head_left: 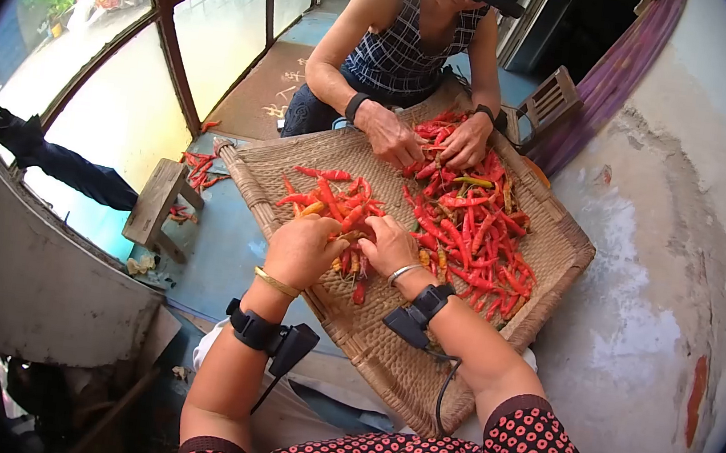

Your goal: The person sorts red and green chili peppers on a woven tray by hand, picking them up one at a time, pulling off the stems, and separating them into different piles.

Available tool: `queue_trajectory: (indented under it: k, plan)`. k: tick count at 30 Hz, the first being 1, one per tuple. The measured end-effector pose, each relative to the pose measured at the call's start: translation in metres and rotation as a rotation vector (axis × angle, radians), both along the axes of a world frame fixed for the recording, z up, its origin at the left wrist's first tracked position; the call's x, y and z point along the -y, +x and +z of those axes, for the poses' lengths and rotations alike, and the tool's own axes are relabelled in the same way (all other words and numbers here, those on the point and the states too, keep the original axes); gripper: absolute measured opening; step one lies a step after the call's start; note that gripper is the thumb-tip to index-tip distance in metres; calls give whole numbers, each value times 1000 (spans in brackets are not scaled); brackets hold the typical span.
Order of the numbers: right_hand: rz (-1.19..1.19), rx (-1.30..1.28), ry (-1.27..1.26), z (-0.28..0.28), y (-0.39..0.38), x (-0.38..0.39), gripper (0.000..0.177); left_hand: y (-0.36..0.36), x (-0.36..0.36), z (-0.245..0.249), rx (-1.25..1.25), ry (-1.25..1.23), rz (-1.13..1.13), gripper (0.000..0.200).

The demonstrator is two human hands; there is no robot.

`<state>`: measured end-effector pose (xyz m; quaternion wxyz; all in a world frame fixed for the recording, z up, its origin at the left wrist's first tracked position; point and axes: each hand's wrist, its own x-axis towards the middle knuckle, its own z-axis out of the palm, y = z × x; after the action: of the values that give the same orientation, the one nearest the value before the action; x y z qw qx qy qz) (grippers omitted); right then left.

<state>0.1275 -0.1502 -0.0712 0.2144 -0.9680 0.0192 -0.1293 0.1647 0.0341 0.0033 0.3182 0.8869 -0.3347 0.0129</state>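
Observation:
Red peppers lie in two piles on a woven tray [386, 337] in front of me. My left hand [300, 251], with a gold bangle at the wrist, is at the near edge of the smaller pile [331, 194]. Its fingers are closed, and what they pinch is too small to make out. Close beside it, my right hand [392, 249], with a silver bangle, has its fingers bent inward among the same peppers. Its fingertips are partly hidden. The larger pile [479, 231] spreads over the tray's right side.
Across the tray a person [419, 45] has both hands in the larger pile. A small wooden stool [153, 203] stands at the left, near peppers on the floor [199, 170]. A wooden chair [549, 104] is at the back right, beside a cracked wall [643, 285].

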Motion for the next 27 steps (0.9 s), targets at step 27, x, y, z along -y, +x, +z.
queue_trajectory:
  k: [27]
  plan:
    - [273, -218, 771, 73, -56, 38, 24, -5, 30, -20, -568, -249, -431, 15]
